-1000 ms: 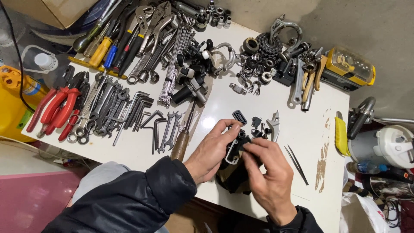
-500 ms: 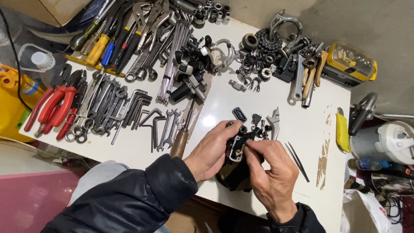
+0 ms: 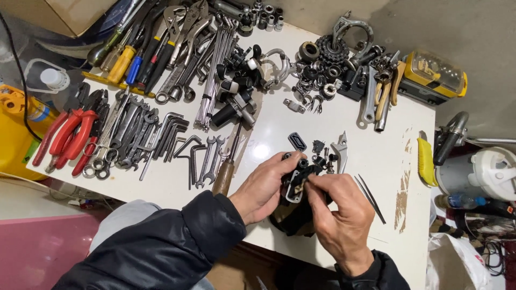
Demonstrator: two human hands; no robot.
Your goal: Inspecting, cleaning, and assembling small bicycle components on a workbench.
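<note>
**Bench lot: small black part in hand, tools laid out**

Left hand (image 3: pixel 263 188) — closed around a small black mechanical part (image 3: pixel 297 180), gripping it from the left side. Right hand (image 3: pixel 338 215) — fingers pinched on the same part from the right, fingertips (image 3: pixel 317 181) pressed at its upper edge. The part was held just above the near edge of the white table (image 3: pixel 333 123).

Just beyond the hands lay small black loose pieces (image 3: pixel 318 147) and a silver lever (image 3: pixel 340 147); thin tweezers (image 3: pixel 370 194) lay to the right. Further left — a wooden-handled tool (image 3: pixel 226 174), open-end spanners (image 3: pixel 207 158), hex keys (image 3: pixel 172 131), red-handled pliers (image 3: pixel 70 134). At the far side sat a sprocket cluster (image 3: pixel 330 51) and a yellow case (image 3: pixel 432 78).
</note>
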